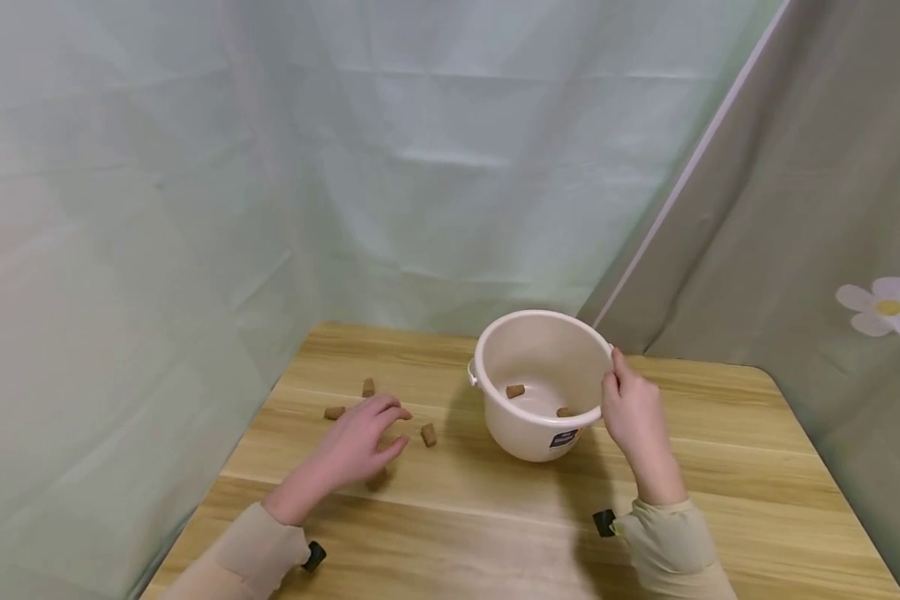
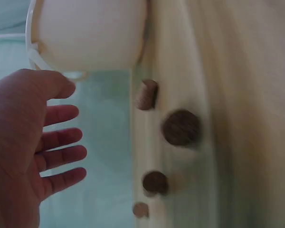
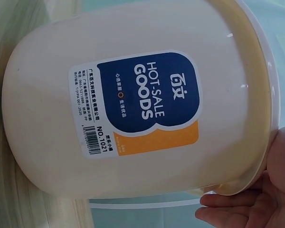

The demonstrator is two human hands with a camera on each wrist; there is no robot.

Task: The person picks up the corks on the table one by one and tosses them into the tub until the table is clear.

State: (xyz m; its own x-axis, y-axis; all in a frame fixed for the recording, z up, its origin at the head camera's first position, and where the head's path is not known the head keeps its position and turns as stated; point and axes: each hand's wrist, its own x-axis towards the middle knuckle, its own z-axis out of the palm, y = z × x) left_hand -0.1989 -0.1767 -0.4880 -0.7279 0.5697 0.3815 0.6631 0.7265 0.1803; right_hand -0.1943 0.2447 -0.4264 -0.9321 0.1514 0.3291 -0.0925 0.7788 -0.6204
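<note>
A cream plastic bucket (image 1: 513, 429) is on the wooden table, with two corks (image 1: 515, 391) visible at its bottom. My right hand (image 1: 636, 412) grips its rim at the right side, the thumb over the edge and the fingers outside. To the left of the bucket, my left hand (image 1: 360, 442) hovers over the table, fingers spread and holding nothing. Several corks lie around it: one (image 1: 428, 435) just beyond the fingertips, one (image 1: 368, 387) behind the hand, one (image 1: 334, 412) by its back edge. Another cork (image 1: 377, 480) is partly hidden beneath the hand.
The wooden table (image 1: 480, 533) meets pale green curtains (image 1: 450, 167) at the back and left. A grey curtain (image 1: 757, 250) with a white flower hangs on the right. A blue and orange label (image 3: 152, 99) is stuck on the bucket's side, and its handle (image 1: 473, 372) hangs down.
</note>
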